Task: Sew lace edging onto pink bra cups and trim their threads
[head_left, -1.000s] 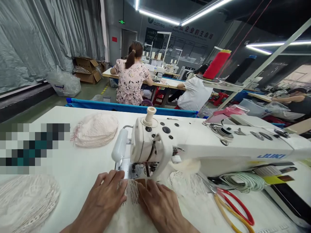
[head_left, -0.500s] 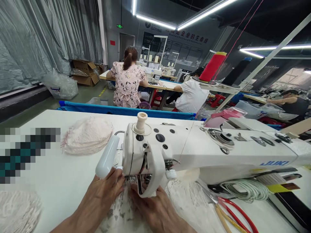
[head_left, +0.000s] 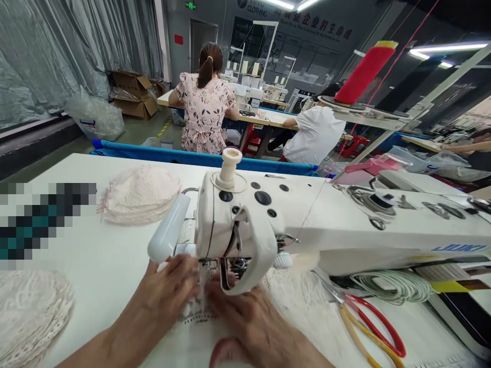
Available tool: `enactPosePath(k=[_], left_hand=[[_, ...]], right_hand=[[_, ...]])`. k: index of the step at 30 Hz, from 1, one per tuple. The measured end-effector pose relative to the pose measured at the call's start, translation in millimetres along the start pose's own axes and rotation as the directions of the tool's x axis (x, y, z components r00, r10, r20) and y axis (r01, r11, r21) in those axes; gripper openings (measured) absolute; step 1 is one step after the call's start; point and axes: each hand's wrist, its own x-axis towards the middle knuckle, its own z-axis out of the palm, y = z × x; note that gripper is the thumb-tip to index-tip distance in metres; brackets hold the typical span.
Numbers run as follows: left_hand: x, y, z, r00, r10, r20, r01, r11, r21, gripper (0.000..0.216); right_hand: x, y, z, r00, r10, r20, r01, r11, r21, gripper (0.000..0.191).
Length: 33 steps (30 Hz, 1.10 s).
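Note:
A white sewing machine [head_left: 307, 225] fills the middle of the white table [head_left: 107, 266]. Under its head lies a piece of cream lace fabric [head_left: 195, 319]. My left hand [head_left: 169, 294] lies flat on the lace just left of the needle, fingers stretched toward it. My right hand [head_left: 249, 322] rests on the lace below and right of the needle, fingers pressed down, thumb tucked near the frame's bottom edge. Both hands are smeared by motion. The machine head hides the needle itself.
A stack of pink lace cups [head_left: 140, 194] sits at the far left of the table, another lace stack [head_left: 30, 314] at the near left. More lace [head_left: 303, 301], red-and-yellow scissors [head_left: 368, 327] and a coiled cord [head_left: 395, 286] lie on the right. A red thread cone [head_left: 364, 71] stands behind. People sit at benches beyond.
The camera has dipped and come closer to the machine head. Both hands have pushed the lace further in under the needle, and my right thumb now shows at the bottom.

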Motion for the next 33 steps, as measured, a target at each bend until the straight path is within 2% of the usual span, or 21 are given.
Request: enactPosePath(k=[2,4,6,7,9,12,16,19,33], left_hand=[[-10.0,8.9,-6.4,0.999,0.044,0.032,-0.041,0.994,-0.101,0.021],[-18.7,15.2,-9.3,0.995,0.084,0.047,-0.076,0.985,-0.158,0.024],[-24.2,18.2,-9.0,0.991,0.125,0.042,-0.120,0.988,-0.099,0.032],[-25.8,18.5,-8.1,0.989,0.143,0.034,-0.141,0.989,-0.050,0.029],[-27.3,17.5,-5.7,0.985,0.173,0.012,-0.173,0.985,0.017,0.022],[-28.8,13.9,-1.2,0.976,0.214,-0.048,-0.210,0.975,0.070,0.035],[-33.5,10.5,5.6,0.957,0.270,-0.107,-0.253,0.956,0.150,0.033],[-35.9,10.4,7.7,0.960,0.263,-0.095,-0.249,0.959,0.137,0.034],[-31.4,16.9,2.1,0.962,0.248,-0.115,-0.237,0.966,0.098,0.036]], right_hand=[[-4.4,-5.6,1.5,0.999,-0.020,0.036,0.019,0.999,0.035,0.051],[-7.6,-11.0,4.2,0.998,-0.025,0.065,0.024,1.000,0.018,0.036],[-8.5,-14.7,6.4,0.996,-0.032,0.079,0.032,0.999,0.005,0.023],[-8.1,-15.6,7.2,0.996,-0.033,0.078,0.033,0.999,0.002,0.021],[-6.7,-16.1,8.0,0.997,-0.042,0.063,0.042,0.999,0.009,0.020],[-5.0,-15.4,8.3,0.998,-0.059,0.020,0.058,0.998,0.025,0.018],[-5.1,-15.7,8.9,0.997,-0.080,0.021,0.081,0.996,-0.022,0.016],[-5.2,-16.1,10.0,0.994,-0.097,0.050,0.099,0.994,-0.046,0.014],[-4.4,-15.7,7.8,0.992,-0.117,0.040,0.119,0.992,-0.044,0.016]])
